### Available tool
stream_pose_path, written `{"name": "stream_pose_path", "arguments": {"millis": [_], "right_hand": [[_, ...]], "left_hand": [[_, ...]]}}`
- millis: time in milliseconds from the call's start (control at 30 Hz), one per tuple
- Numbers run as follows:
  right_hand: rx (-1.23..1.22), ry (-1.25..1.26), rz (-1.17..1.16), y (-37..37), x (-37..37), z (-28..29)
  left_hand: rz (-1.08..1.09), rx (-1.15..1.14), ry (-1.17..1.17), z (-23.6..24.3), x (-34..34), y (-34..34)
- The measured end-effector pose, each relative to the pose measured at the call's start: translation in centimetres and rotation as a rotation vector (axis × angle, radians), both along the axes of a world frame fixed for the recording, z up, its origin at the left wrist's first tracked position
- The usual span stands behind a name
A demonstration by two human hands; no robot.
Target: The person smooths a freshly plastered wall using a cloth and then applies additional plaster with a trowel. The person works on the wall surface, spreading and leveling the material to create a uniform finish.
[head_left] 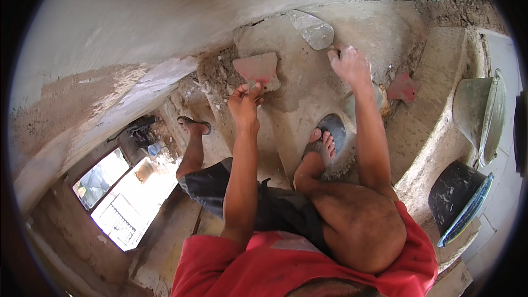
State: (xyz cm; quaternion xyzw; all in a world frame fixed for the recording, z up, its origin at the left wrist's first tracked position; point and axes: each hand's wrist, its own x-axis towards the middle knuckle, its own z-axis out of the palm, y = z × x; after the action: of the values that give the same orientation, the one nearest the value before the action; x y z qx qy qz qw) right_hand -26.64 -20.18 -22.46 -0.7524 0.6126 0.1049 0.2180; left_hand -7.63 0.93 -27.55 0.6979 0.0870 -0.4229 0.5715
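My left hand (246, 103) pinches the lower edge of a flat, worn red scraper plate (256, 67) smeared with grey, close to the foot of the wall. To the right, my right hand (352, 66) is closed round the handle of a trowel (314, 30). The trowel's pointed blade carries grey plaster and reaches toward the wall; its handle is mostly hidden by my fingers. A second red piece (404, 88) lies on the step to the right of my right forearm. Behind that wrist is a partly hidden pale, rounded thing (379, 96).
A smooth grey plastered wall (165, 5) rises ahead. At the right stand a pale bucket (473, 110) and a black bucket (454, 190) with a blue rim. My sandalled feet rest on uneven concrete steps (280, 126). A bright opening (129, 198) shows at lower left.
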Motion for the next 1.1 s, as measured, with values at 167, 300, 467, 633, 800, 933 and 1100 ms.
{"name": "stream_pose_path", "arguments": {"millis": [167, 300, 467, 633, 800, 933, 1100], "right_hand": [[0.092, -0.116, -0.087, -0.1, -1.1, -0.9], [0.436, -0.599, -0.690, 2.9, -1.4, -2.0], [0.477, -0.760, -0.766, 6.3, 3.1, -2.9], [0.729, -0.877, -0.663, 6.5, 5.1, -2.3], [0.454, -0.692, -0.679, 5.3, 3.0, -2.3], [0.450, -0.629, -0.556, 5.7, 4.2, -4.3], [0.411, -0.671, -0.461, 7.7, 5.7, -5.9]], "left_hand": [[0.017, -0.002, 0.003, 0.1, 0.0, 0.0], [-0.011, -0.030, 0.011, -0.4, 0.0, -0.2], [-0.013, -0.043, 0.023, -0.7, -0.3, -0.7], [-0.016, -0.043, 0.016, -0.5, -0.2, -0.7], [-0.009, -0.016, -0.017, -1.1, -0.1, -0.4], [-0.002, -0.023, 0.002, -1.5, -0.6, -0.7], [0.021, -0.046, 0.009, -1.5, -0.2, -0.7]]}}
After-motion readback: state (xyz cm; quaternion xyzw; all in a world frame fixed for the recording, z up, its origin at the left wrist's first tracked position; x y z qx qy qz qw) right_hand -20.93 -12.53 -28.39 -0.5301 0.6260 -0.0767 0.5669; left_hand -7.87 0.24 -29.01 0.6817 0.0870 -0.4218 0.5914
